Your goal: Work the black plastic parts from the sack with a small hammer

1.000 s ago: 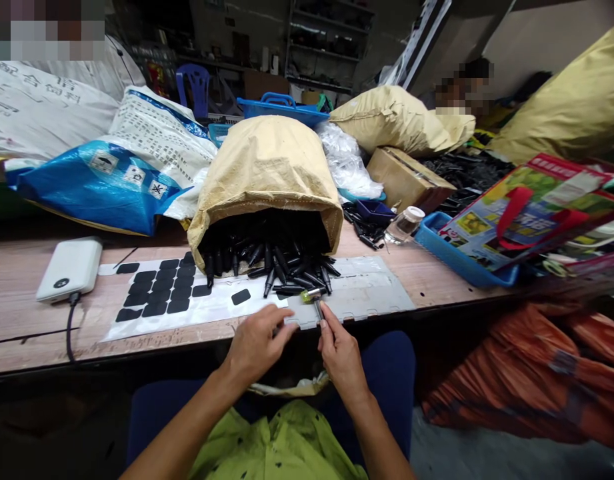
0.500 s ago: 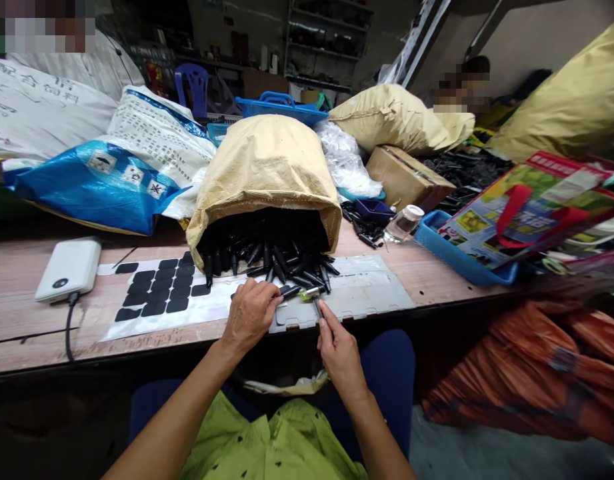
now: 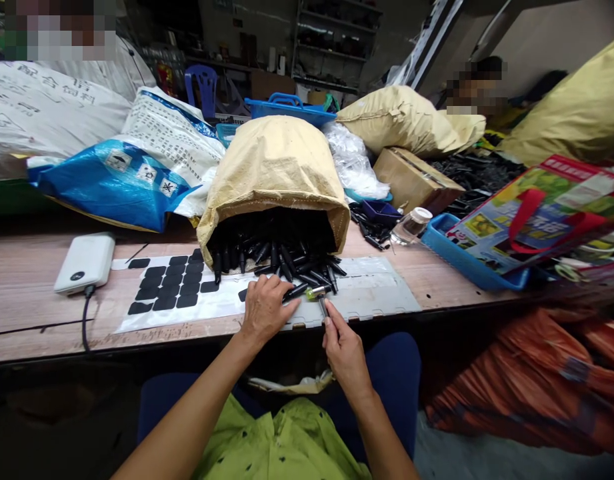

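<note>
My right hand (image 3: 345, 350) is closed round the dark handle of a small hammer (image 3: 321, 293), which has a metal head with a yellow-green end. The head lies just off the tip of a slim black plastic tube (image 3: 297, 291). My left hand (image 3: 267, 307) holds the tube's near end between its thumb and fingers, low over a grey board (image 3: 381, 287). Behind both hands, many similar black tubes (image 3: 287, 260) spill from the mouth of a tan sack (image 3: 281, 157).
A white sheet with black rounded patches (image 3: 174, 283) lies left of the hands, near a white power bank (image 3: 87, 262) with a cable. To the right stand a clear jar (image 3: 411, 227) and a blue basket (image 3: 467, 257) holding a printed bag. Full sacks (image 3: 147, 133) line the back.
The view has shifted slightly, so the scene sits further right. My left thumb has straightened away from the fingers beside the tube. The hammer stays in my right hand near the tube's tip.
</note>
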A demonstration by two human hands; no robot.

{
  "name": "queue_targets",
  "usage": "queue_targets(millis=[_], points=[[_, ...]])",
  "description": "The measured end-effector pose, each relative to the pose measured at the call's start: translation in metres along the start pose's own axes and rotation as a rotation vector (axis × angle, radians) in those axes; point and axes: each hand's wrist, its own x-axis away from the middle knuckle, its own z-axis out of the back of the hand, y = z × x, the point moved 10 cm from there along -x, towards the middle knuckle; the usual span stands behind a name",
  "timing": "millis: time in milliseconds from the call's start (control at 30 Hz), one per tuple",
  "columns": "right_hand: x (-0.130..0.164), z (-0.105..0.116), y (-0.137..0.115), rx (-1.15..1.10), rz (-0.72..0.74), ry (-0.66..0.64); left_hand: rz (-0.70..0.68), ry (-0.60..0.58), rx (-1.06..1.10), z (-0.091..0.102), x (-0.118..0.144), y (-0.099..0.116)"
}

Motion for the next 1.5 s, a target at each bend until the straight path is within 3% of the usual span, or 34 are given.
queue_targets(millis=[333, 633, 767, 967, 1100, 1300, 1500], points=[[0.004, 0.002, -0.008, -0.033, 0.042, 0.006, -0.011, -0.043, 0.154, 0.008, 0.016, -0.040], [0.017, -0.005, -0.074, 0.076, 0.289, 0.011, 0.057, -0.041, 0.252, 0.007, 0.016, -0.048], [0.021, -0.008, -0.087, 0.155, 0.349, 0.059, 0.047, -0.027, 0.243, 0.007, 0.018, -0.049], [0.021, -0.019, -0.083, 0.241, 0.345, -0.013, 0.044, -0.014, 0.231, 0.005, 0.018, -0.051], [0.020, -0.008, -0.082, 0.229, 0.347, 0.068, 0.035, -0.011, 0.240, 0.006, 0.018, -0.050], [0.012, -0.001, -0.070, 0.212, 0.298, 0.056, 0.039, -0.006, 0.236, 0.008, 0.019, -0.049], [0.003, 0.018, -0.044, 0.270, 0.205, 0.104, 0.000, 0.030, 0.224, 0.019, 0.023, -0.039]])
